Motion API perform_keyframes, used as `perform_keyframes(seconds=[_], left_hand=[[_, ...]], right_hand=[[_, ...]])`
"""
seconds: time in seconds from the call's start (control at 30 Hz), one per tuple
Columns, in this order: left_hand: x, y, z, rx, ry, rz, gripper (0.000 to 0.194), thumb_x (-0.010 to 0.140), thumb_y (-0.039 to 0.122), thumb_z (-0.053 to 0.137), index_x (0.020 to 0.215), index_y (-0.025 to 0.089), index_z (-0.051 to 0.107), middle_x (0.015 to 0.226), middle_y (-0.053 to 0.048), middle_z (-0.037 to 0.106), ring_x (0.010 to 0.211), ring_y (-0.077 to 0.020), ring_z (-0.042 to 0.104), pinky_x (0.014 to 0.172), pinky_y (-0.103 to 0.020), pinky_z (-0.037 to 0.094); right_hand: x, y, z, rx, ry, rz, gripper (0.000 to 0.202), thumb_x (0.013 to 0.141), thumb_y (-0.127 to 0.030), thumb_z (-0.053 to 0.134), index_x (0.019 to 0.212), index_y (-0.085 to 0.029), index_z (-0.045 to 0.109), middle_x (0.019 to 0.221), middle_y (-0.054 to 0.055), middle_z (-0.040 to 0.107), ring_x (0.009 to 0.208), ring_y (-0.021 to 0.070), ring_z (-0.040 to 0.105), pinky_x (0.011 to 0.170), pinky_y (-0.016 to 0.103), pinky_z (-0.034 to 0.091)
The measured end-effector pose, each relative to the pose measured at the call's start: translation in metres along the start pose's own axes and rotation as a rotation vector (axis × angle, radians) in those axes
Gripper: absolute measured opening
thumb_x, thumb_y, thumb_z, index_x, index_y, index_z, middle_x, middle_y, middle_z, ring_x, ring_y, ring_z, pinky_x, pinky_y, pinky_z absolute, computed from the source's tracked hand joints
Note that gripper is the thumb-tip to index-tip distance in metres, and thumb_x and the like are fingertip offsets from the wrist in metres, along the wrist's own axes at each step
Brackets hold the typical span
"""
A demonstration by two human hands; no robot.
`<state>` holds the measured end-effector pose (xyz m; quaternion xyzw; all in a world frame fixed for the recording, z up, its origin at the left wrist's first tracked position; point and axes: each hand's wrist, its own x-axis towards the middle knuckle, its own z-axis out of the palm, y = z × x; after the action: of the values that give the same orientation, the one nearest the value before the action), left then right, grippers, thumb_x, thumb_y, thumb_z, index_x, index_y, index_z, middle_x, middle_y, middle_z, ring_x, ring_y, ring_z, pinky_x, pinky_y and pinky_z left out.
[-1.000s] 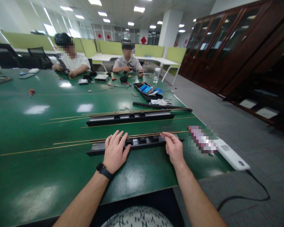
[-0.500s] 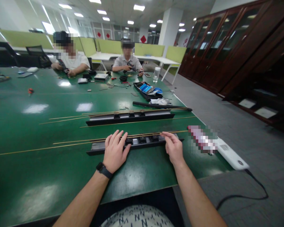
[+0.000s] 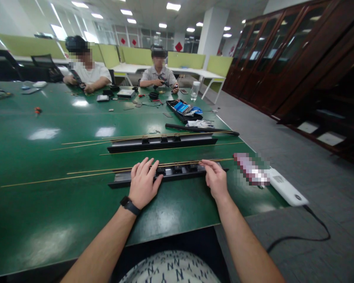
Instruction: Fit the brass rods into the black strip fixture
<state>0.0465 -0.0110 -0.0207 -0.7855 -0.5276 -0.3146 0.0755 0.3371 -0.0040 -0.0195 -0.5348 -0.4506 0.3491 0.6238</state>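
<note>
My left hand (image 3: 143, 186) lies with its fingers spread over the left part of the nearer black channel (image 3: 177, 179), fingertips on thin brass-coloured rods (image 3: 35, 182) that run along it. Thumb and fingers of my right hand (image 3: 217, 181) pinch a thin rod near the channel's right end. Dark blocks (image 3: 177, 169) sit inside the channel between my hands. The rods stick out well past its left end. Behind it lies a second black channel (image 3: 162, 146) with similar rods across it, and one loose rod (image 3: 129, 152) rests between the two channels.
At the right table edge lie a pixelated pinkish object (image 3: 250, 169) and a white corded device (image 3: 289, 188). Farther back are a black bar (image 3: 177, 127), white gloves (image 3: 200, 124), a black tray (image 3: 172, 108) and a clear bottle (image 3: 195, 91). Two people sit across the green table (image 3: 85, 212).
The whole view has shifted slightly, with the table contents a little higher in the picture. Both hands keep their places on the channel and rods.
</note>
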Motion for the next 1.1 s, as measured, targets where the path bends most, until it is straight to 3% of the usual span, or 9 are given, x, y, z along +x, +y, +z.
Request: perform_keyframes(seconds=[0.13, 0.33, 0.67, 0.9, 1.1], left_hand=[[0.0001, -0.0005, 0.0006, 0.001, 0.002, 0.0, 0.051, 0.103, 0.041, 0.053, 0.149, 0.02, 0.058, 0.152, -0.015, 0.061, 0.15, -0.0342, 0.046, 0.124, -0.055, 0.029], [-0.0004, -0.0022, 0.0023, -0.001, 0.002, 0.002, 0.052, 0.102, 0.041, 0.053, 0.15, 0.023, 0.057, 0.152, -0.015, 0.061, 0.149, -0.0345, 0.047, 0.123, -0.055, 0.029], [-0.0007, -0.0034, 0.0032, 0.022, 0.015, 0.018, 0.05, 0.104, 0.043, 0.051, 0.149, 0.022, 0.057, 0.151, -0.015, 0.062, 0.149, -0.0341, 0.047, 0.123, -0.054, 0.029], [-0.0001, -0.0027, 0.0017, 0.014, 0.007, 0.019, 0.05, 0.103, 0.042, 0.052, 0.148, 0.02, 0.058, 0.15, -0.016, 0.062, 0.149, -0.0343, 0.047, 0.123, -0.054, 0.029], [0.0006, -0.002, 0.0008, -0.005, 0.004, 0.015, 0.051, 0.102, 0.041, 0.053, 0.149, 0.021, 0.058, 0.15, -0.016, 0.062, 0.149, -0.0353, 0.047, 0.123, -0.056, 0.03]], right_hand=[[0.0008, 0.0016, -0.0001, 0.003, 0.001, 0.005, 0.041, 0.086, -0.048, 0.071, 0.112, -0.016, 0.076, 0.111, 0.014, 0.08, 0.038, 0.0043, 0.042, 0.033, 0.022, 0.027], [0.0025, 0.0037, 0.0, -0.045, 0.012, -0.026, 0.046, 0.085, -0.051, 0.07, 0.113, -0.015, 0.078, 0.11, 0.016, 0.08, 0.05, 0.0099, 0.056, 0.039, 0.022, 0.036], [0.0047, 0.0054, 0.0002, -0.053, 0.013, -0.051, 0.044, 0.085, -0.052, 0.07, 0.109, -0.016, 0.079, 0.108, 0.015, 0.08, 0.056, 0.0137, 0.063, 0.044, 0.024, 0.043], [0.0046, 0.0048, 0.0003, -0.058, 0.011, -0.046, 0.045, 0.085, -0.052, 0.069, 0.11, -0.016, 0.078, 0.111, 0.015, 0.08, 0.057, 0.0133, 0.064, 0.042, 0.023, 0.041], [0.0034, 0.0051, -0.0008, -0.057, 0.007, -0.039, 0.049, 0.085, -0.053, 0.069, 0.113, -0.015, 0.078, 0.113, 0.016, 0.08, 0.048, 0.0093, 0.055, 0.037, 0.022, 0.035]])
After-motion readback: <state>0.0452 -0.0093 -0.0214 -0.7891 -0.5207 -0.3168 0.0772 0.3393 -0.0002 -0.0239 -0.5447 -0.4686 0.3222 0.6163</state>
